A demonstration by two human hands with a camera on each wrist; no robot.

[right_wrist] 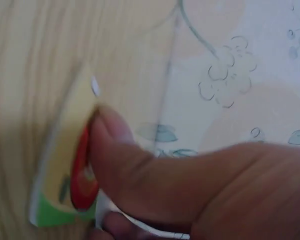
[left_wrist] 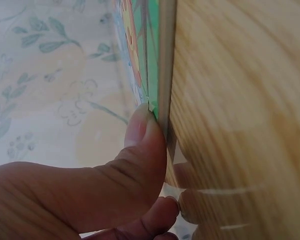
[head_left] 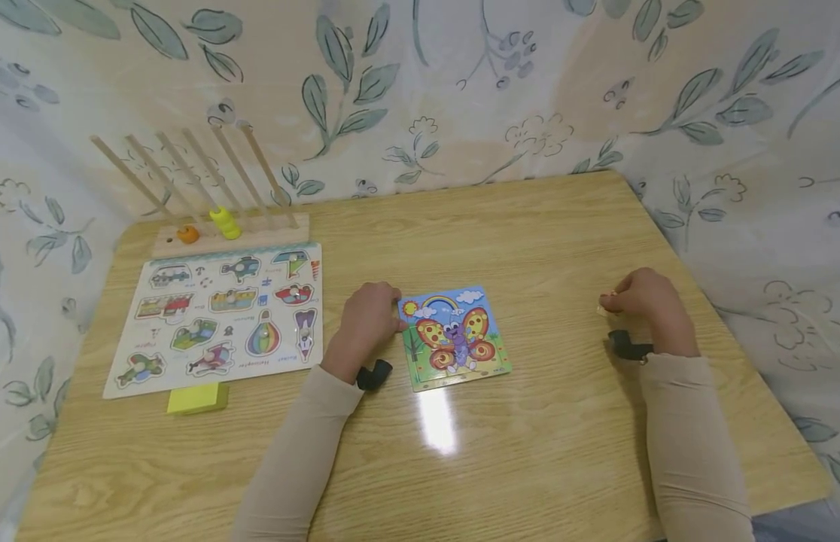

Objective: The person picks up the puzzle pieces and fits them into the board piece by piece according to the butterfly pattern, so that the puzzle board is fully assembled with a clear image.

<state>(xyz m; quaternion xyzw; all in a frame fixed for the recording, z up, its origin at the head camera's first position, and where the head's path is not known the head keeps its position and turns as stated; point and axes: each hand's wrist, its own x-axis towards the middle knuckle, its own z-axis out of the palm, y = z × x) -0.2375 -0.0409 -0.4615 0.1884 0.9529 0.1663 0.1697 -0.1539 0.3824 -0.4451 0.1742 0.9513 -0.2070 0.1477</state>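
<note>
A butterfly jigsaw puzzle lies on the table in front of me, bright with a rainbow and a sun. My left hand grips its left edge, and in the left wrist view the thumb presses on the green corner of the puzzle, the other fingers partly hidden below. Off to the right, my right hand pinches a small puzzle piece. That piece is cream with a red shape and a green end; the thumb covers part of it. A white edge shows beneath the thumb.
At left lies a white vehicle puzzle board, with a yellow block at its near edge. Behind it stands a wooden peg rack with an orange and several yellow pieces. Patterned cloth hangs beyond the table.
</note>
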